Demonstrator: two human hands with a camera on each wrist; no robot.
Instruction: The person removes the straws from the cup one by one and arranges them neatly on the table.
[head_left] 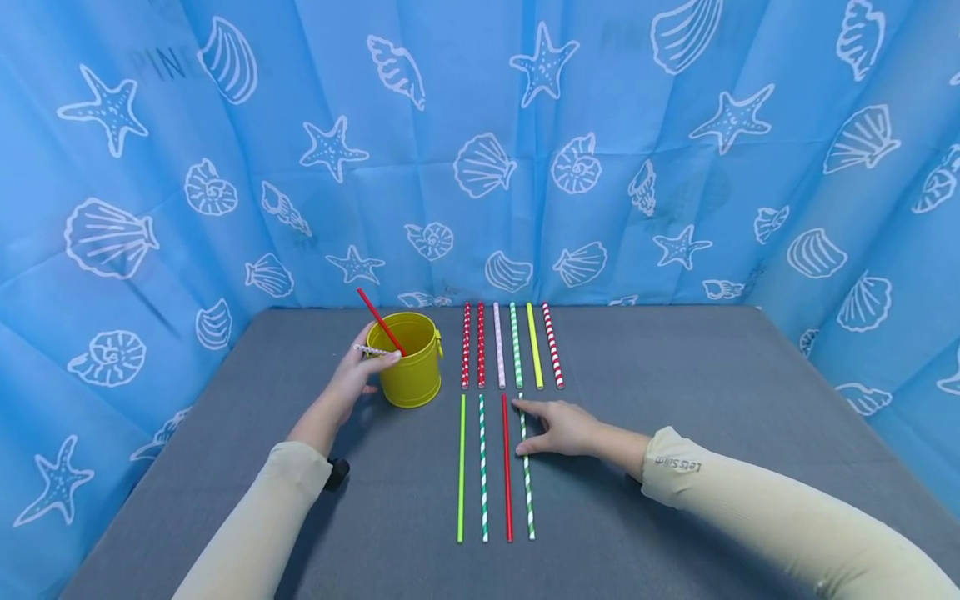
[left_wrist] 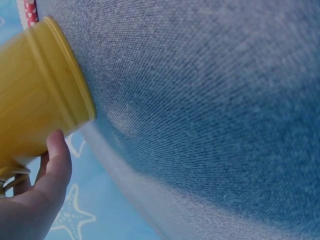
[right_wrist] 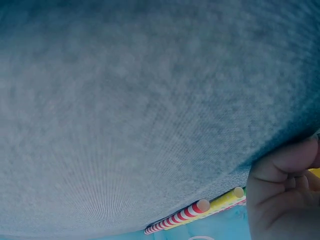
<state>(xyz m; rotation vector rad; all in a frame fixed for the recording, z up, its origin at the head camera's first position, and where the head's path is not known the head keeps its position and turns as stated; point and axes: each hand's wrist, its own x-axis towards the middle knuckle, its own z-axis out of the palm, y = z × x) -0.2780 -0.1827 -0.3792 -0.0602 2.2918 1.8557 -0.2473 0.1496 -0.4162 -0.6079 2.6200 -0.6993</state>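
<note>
My left hand [head_left: 351, 375] grips a small yellow bucket [head_left: 411, 379] at its left side, thumb at the rim; the bucket stands upright on the table. A red straw [head_left: 378, 318] and a pale patterned straw [head_left: 369, 350] lean out of it. My right hand [head_left: 562, 427] reaches over a green-and-white striped straw [head_left: 528, 492], index finger and thumb spread apart across it. Their tips lie between that straw and a plain red straw [head_left: 507, 475]. In the right wrist view the fingertips are cut off at the frame's edge.
Left of the red straw lie a teal-striped straw [head_left: 483, 475] and a lime green straw [head_left: 461, 475]. Behind is a row of several straws, from a red dotted straw [head_left: 466, 346] to a red-striped straw [head_left: 552, 346]. A blue shell-print curtain [head_left: 480, 233] borders the grey table [head_left: 675, 367].
</note>
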